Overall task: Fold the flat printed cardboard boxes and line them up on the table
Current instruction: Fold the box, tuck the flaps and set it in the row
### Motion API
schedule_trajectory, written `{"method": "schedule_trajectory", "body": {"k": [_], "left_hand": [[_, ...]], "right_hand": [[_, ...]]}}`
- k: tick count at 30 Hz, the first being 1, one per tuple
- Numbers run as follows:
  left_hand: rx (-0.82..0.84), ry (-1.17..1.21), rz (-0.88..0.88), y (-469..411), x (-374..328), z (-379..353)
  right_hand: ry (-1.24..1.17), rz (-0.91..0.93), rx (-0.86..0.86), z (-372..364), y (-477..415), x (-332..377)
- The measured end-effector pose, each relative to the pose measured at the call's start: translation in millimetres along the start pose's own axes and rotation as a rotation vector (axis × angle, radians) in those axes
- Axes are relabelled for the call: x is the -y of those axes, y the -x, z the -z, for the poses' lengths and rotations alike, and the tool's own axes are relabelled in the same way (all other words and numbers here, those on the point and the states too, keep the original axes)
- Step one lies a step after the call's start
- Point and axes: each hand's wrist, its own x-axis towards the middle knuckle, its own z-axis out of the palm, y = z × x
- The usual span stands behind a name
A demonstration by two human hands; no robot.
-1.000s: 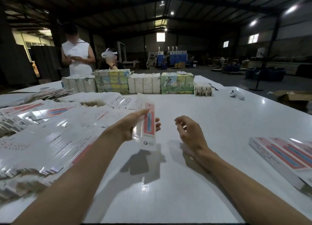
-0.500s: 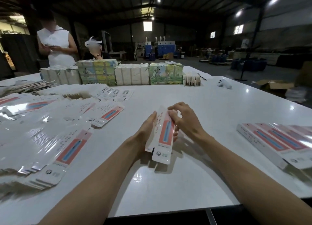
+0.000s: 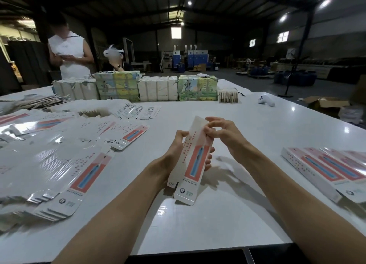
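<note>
Left hand [image 3: 175,154] grips a long cardboard box [image 3: 195,161]; right hand [image 3: 224,138] pinches its top. Shiny flat boxes [image 3: 59,156] lie left of it.

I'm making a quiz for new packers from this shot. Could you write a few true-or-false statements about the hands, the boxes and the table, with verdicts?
1. The left hand and right hand both hold one box. True.
2. The folded boxes lie side by side at the right of the table. True.
3. The held box lies flat on the table. False: the hands hold it up at a tilt.
4. The flat pile is on the right too. False: it spreads over the left.
5. The right hand is idle, away from the box. False: its fingers pinch the box's far end.
6. A person in white stands beyond the far left edge. True.
</note>
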Motion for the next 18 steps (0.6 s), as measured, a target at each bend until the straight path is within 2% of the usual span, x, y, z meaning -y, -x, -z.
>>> {"method": "schedule_trajectory", "body": {"k": [6, 11, 15, 18], "left_hand": [[0.04, -0.069, 0.008, -1.4, -3.0, -1.4], [0.098, 0.046, 0.047, 4.0, -1.0, -1.4], [0.059, -0.024, 0.015, 3.7, -5.0, -8.4], [0.081, 0.024, 0.045, 4.0, -9.8, -15.5]], "right_hand": [[-0.155, -0.032, 0.095, 6.4, 1.4, -1.4], [0.113, 0.023, 0.087, 1.1, 6.5, 5.0], [-0.006, 0.01, 0.061, 4.9, 4.6, 4.7], [-0.105, 0.008, 0.07, 7.1, 4.4, 4.4]]}}
